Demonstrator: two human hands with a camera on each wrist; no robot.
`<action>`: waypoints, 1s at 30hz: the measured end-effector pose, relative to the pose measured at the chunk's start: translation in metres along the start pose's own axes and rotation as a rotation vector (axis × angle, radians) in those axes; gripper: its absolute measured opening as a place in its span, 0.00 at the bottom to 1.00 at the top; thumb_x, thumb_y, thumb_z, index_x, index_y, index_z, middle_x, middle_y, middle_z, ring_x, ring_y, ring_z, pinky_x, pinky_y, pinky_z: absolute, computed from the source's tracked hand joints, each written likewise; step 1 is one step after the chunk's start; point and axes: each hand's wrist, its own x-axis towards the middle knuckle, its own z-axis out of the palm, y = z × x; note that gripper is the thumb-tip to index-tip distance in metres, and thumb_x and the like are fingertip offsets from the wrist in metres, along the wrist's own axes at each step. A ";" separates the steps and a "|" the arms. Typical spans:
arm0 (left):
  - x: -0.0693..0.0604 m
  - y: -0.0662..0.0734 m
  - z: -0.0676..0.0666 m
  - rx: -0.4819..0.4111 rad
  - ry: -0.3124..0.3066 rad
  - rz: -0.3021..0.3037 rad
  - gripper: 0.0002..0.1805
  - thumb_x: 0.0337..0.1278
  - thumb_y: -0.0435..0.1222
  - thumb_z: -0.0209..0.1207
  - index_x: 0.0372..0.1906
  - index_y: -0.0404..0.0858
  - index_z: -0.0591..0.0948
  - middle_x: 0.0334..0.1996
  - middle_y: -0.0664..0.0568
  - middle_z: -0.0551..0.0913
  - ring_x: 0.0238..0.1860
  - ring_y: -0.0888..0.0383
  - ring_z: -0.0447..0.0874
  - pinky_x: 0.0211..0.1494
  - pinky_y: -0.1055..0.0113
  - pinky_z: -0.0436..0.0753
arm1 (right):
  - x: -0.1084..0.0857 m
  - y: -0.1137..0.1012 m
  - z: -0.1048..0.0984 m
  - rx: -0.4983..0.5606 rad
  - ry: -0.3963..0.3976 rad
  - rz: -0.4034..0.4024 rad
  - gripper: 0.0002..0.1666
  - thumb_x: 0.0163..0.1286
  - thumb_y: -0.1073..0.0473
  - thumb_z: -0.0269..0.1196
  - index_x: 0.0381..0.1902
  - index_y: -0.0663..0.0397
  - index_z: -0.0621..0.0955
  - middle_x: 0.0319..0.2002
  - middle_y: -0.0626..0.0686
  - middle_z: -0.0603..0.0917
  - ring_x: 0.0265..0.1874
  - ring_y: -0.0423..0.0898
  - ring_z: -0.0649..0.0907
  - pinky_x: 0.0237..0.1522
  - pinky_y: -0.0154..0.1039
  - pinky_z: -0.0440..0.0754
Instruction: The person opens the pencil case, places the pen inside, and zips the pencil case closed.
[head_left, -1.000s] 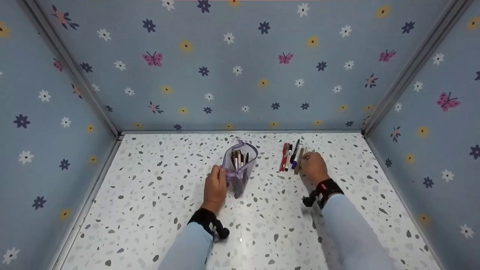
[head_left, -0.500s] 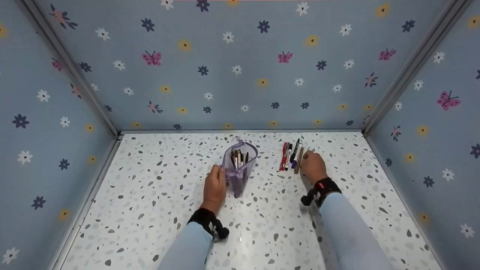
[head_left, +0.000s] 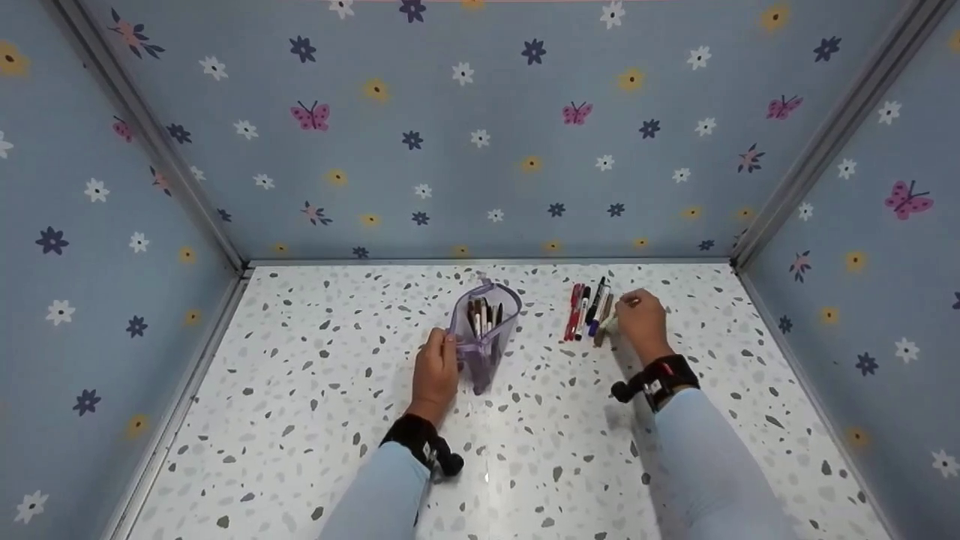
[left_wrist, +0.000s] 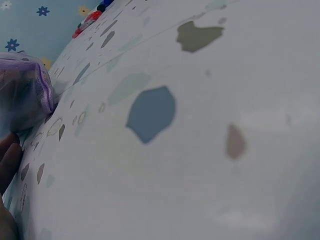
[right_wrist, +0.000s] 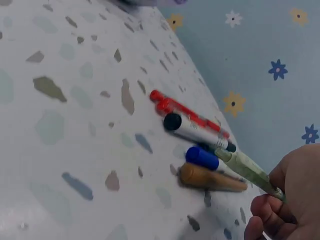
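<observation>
My left hand pinches the near left edge of a purple see-through pencil case. The case stands with its mouth spread, and several pens poke up inside it. A pale green pen is pinched between the thumb and fingers of my right hand, tilted over the pens on the table. Beside that hand lie two red pens, a black-capped white marker, a blue-capped marker and a brown marker. The left wrist view catches only the case's edge and a few fingertips.
The speckled white table spreads out in front of me and to both sides. A flowered blue panel rises at its back edge, with similar panels at left and right. Metal strips run along the corners.
My right hand has risen slightly and shifted right, and the pale green pen now shows in its fingers. The left hand and the pencil case keep their place; the head view has shifted slightly.
</observation>
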 end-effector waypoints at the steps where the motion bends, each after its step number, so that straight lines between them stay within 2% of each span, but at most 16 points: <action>1: 0.000 0.000 0.000 0.002 0.004 0.003 0.11 0.92 0.37 0.49 0.43 0.39 0.74 0.31 0.48 0.84 0.31 0.58 0.79 0.37 0.63 0.78 | -0.001 -0.007 0.002 0.027 0.011 -0.014 0.18 0.86 0.55 0.60 0.62 0.61 0.85 0.54 0.63 0.87 0.41 0.50 0.84 0.42 0.43 0.81; 4: 0.001 -0.001 -0.001 0.008 0.012 0.006 0.11 0.92 0.37 0.49 0.44 0.39 0.76 0.29 0.49 0.82 0.30 0.60 0.76 0.36 0.64 0.77 | -0.006 -0.031 0.014 0.104 0.029 -0.076 0.16 0.85 0.56 0.63 0.61 0.59 0.86 0.53 0.62 0.87 0.40 0.49 0.84 0.41 0.41 0.81; 7: 0.001 -0.001 -0.001 0.010 0.012 0.010 0.10 0.92 0.36 0.50 0.45 0.39 0.77 0.29 0.49 0.82 0.29 0.60 0.76 0.36 0.64 0.77 | -0.017 -0.056 0.031 0.157 0.014 -0.149 0.13 0.84 0.57 0.65 0.60 0.57 0.87 0.51 0.60 0.88 0.40 0.48 0.84 0.41 0.39 0.82; 10: 0.000 0.000 0.000 0.007 0.012 0.007 0.10 0.91 0.35 0.50 0.45 0.38 0.77 0.30 0.47 0.85 0.31 0.58 0.79 0.37 0.64 0.79 | -0.028 -0.078 0.050 0.148 -0.012 -0.222 0.11 0.83 0.57 0.68 0.57 0.53 0.88 0.50 0.58 0.91 0.43 0.47 0.86 0.42 0.37 0.82; 15: 0.001 0.000 0.002 -0.008 0.008 -0.004 0.11 0.92 0.36 0.50 0.44 0.38 0.77 0.32 0.46 0.88 0.32 0.55 0.84 0.38 0.63 0.81 | -0.044 -0.105 0.082 0.156 -0.071 -0.317 0.08 0.82 0.59 0.71 0.54 0.53 0.89 0.49 0.57 0.93 0.43 0.50 0.89 0.42 0.39 0.84; 21: 0.001 0.000 0.001 0.004 0.001 -0.015 0.11 0.92 0.36 0.50 0.44 0.39 0.76 0.31 0.47 0.86 0.31 0.58 0.81 0.37 0.63 0.80 | -0.058 -0.124 0.110 0.130 -0.198 -0.353 0.07 0.82 0.60 0.70 0.54 0.55 0.89 0.46 0.55 0.92 0.41 0.48 0.89 0.40 0.40 0.85; 27: 0.000 -0.003 0.001 0.033 0.007 -0.009 0.10 0.92 0.37 0.50 0.44 0.40 0.76 0.29 0.50 0.82 0.30 0.58 0.78 0.36 0.63 0.77 | -0.068 -0.132 0.125 0.019 -0.357 -0.380 0.07 0.82 0.61 0.68 0.52 0.55 0.89 0.45 0.55 0.91 0.39 0.46 0.87 0.41 0.41 0.85; 30: 0.000 -0.003 0.002 0.036 0.011 -0.007 0.10 0.91 0.37 0.51 0.44 0.39 0.76 0.28 0.50 0.81 0.29 0.58 0.76 0.35 0.63 0.75 | -0.070 -0.134 0.128 -0.040 -0.421 -0.397 0.12 0.82 0.62 0.67 0.58 0.54 0.90 0.45 0.55 0.92 0.36 0.44 0.86 0.37 0.39 0.84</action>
